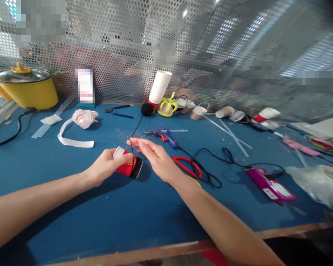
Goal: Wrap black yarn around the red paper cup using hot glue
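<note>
My left hand (105, 167) is wrapped round a small red paper cup (127, 168) lying on its side just above the blue table (72, 207). A thin black cord (135, 130) runs from the cup up to a black pompom (147, 109). My right hand (153, 157) hovers just right of the cup, its fingers stretched out toward the cord near the cup's rim. Right behind that hand lie red-handled scissors (187, 166) and a blue glue gun (165, 135).
A yellow electric pot (24, 88) stands at the far left. A pink fabric rose on a white ribbon (83, 119), pliers (119, 110), a stack of white cups (159, 87), a yellow crown (168, 105), loose cups, glue sticks and a magenta device (269, 184) lie about. Perforated metal mesh closes the back.
</note>
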`<state>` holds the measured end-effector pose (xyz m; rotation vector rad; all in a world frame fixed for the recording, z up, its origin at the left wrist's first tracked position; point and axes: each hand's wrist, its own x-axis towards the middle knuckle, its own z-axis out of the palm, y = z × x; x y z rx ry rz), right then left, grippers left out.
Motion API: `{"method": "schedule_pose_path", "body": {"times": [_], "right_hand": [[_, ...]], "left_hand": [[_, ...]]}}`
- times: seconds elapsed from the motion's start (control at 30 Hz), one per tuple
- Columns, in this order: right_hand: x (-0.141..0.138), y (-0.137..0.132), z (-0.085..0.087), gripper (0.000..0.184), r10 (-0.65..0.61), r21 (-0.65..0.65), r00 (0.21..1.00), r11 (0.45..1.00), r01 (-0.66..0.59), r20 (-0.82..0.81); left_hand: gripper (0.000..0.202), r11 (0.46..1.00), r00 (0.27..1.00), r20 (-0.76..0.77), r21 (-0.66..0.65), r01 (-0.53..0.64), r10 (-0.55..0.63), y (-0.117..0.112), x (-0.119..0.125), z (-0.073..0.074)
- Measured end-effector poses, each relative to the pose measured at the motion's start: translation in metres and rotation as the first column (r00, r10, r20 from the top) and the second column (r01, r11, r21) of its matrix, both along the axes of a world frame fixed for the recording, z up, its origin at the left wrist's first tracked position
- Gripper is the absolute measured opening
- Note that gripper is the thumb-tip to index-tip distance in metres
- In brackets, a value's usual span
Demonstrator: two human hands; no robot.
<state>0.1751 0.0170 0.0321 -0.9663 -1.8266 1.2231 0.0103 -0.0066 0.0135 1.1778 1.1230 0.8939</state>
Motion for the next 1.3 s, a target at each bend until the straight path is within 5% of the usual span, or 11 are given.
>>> {"method": "schedule_pose_path", "body": {"times": [0.2, 0.33, 0.43, 0.5, 0.73, 0.9, 1.0, 1.03, 1.1, 1.3], "right_hand": [[-0.012, 0.0, 0.008, 0.036, 0.103, 0.017, 0.994, 0.995, -0.103, -0.023], [0.001, 0.02, 0.012, 0.022, -0.037, 0.022, 0.97, 0.999, 0.033, 0.241], [0.029, 0.045, 0.016, 0.015, -0.351, 0.216, 0.77, 0.936, 0.278, 0.533], [0.052, 0.061, 0.014, 0.018, -0.482, 0.309, 0.679, 0.876, 0.37, 0.553], [0.084, 0.093, -0.02, 0.02, -0.578, 0.326, 0.535, 0.805, 0.495, 0.616], [0.081, 0.087, -0.018, 0.022, -0.606, 0.286, 0.585, 0.785, 0.549, 0.539], [0.077, 0.061, 0.002, 0.029, -0.542, 0.189, 0.721, 0.836, 0.515, 0.432], [0.074, 0.05, 0.009, 0.027, -0.451, 0.073, 0.831, 0.888, 0.453, 0.326], [0.067, 0.028, 0.023, 0.016, -0.293, -0.112, 0.925, 0.938, 0.326, 0.242], [0.045, -0.014, 0.034, 0.014, -0.189, -0.089, 0.926, 0.969, 0.229, 0.327]], "left_hand": [[0.034, 0.999, 0.997, -0.057, 0.004, 0.049, -0.049, -0.001, 0.003, -0.004], [0.036, 0.999, 0.994, -0.096, 0.004, 0.05, -0.049, -0.001, 0.002, -0.003], [0.036, 1.0, 0.994, -0.107, 0.001, 0.015, -0.015, 0.001, -0.001, 0.001], [0.034, 1.0, 0.994, -0.103, -0.006, -0.022, 0.022, 0.004, -0.003, 0.004], [0.036, 0.992, 0.976, -0.178, 0.052, -0.115, 0.123, 0.013, -0.008, 0.0], [0.037, 0.992, 0.969, -0.214, 0.051, -0.115, 0.123, 0.014, -0.009, -0.002], [0.035, 0.994, 0.97, -0.214, 0.043, -0.105, 0.112, 0.014, -0.01, 0.0], [0.035, 0.995, 0.971, -0.215, 0.038, -0.096, 0.102, 0.014, -0.01, 0.001], [0.034, 0.997, 0.971, -0.226, 0.029, -0.07, 0.074, 0.015, -0.011, 0.003], [0.035, 0.997, 0.949, -0.309, 0.056, -0.051, 0.066, 0.017, -0.012, 0.008]]}}
